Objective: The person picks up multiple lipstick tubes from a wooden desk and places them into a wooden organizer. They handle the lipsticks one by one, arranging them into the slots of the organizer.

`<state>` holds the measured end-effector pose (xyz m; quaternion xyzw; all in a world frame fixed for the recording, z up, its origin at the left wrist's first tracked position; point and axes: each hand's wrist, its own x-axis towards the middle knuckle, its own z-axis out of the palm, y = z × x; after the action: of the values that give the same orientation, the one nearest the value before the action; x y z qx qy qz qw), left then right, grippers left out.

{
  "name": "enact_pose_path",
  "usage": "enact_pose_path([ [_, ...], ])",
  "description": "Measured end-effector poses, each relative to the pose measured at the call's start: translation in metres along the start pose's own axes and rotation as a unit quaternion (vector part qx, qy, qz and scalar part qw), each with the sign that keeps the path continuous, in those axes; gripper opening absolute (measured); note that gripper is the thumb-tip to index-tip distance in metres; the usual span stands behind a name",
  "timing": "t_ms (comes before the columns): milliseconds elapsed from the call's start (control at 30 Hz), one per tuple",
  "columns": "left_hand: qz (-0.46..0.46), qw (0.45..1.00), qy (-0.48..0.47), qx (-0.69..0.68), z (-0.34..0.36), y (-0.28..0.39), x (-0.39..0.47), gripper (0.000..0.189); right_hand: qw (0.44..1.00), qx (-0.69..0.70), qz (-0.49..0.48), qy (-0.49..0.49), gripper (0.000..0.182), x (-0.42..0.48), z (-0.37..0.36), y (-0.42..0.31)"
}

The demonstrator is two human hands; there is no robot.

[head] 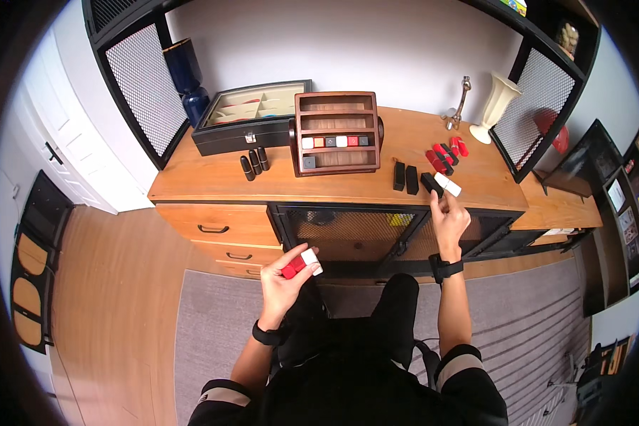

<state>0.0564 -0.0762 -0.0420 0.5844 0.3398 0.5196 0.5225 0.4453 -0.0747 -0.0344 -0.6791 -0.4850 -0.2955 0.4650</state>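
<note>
My left hand point(285, 282) holds a red and white lipstick tube point(302, 262) in front of the drawers. At the cabinet's front edge, the fingertips of my right hand point(449, 221) touch or nearly touch a black lipstick tube point(431, 183) and a white one point(448, 184); whether they grip either, I cannot tell. Two black tubes point(406, 178) stand just left of these, and several red and black ones point(443, 155) lie behind. A wooden tiered rack point(336, 172) in the middle holds a row of small tube ends point(336, 141) and one dark tube point(309, 162) in its lowest tier.
Left of the rack sit a black glass-lidded case point(223, 141) and several dark round lipsticks point(254, 163). A blue vase point(187, 80) stands at the back left. At the back right are a metal ornament point(459, 104) and a cream vase point(494, 109).
</note>
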Motion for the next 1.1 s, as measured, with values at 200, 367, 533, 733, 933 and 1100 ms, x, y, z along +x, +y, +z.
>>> enact_pose_path([
  [200, -0.002, 1.0, 0.005, 0.007, 0.002, 0.003, -0.001, 0.042, 0.999, -0.015, 0.007, -0.046, 0.028, -0.011, 0.012, 0.007],
  [367, 0.014, 1.0, 0.001, 0.017, 0.005, 0.002, 0.0, 0.052, 0.999, -0.013, 0.003, -0.052, 0.03, -0.01, 0.017, 0.002],
  [533, 0.037, 0.998, -0.002, 0.056, 0.016, 0.017, 0.008, 0.077, 0.997, -0.034, 0.023, -0.065, 0.032, -0.009, 0.004, -0.002],
  [733, 0.081, 0.993, -0.046, 0.068, 0.036, 0.031, 0.019, 0.089, 0.897, 0.357, 0.188, -0.183, 0.018, -0.041, -0.028, -0.059],
  [933, 0.121, 0.982, -0.118, 0.087, 0.054, 0.041, 0.017, 0.094, 0.615, 0.608, 0.111, -0.49, 0.053, -0.06, -0.043, -0.122],
  [1100, 0.122, 0.974, -0.177, 0.072, 0.054, 0.042, 0.013, 0.094, 0.646, 0.588, 0.011, -0.487, 0.037, -0.079, -0.024, -0.123],
])
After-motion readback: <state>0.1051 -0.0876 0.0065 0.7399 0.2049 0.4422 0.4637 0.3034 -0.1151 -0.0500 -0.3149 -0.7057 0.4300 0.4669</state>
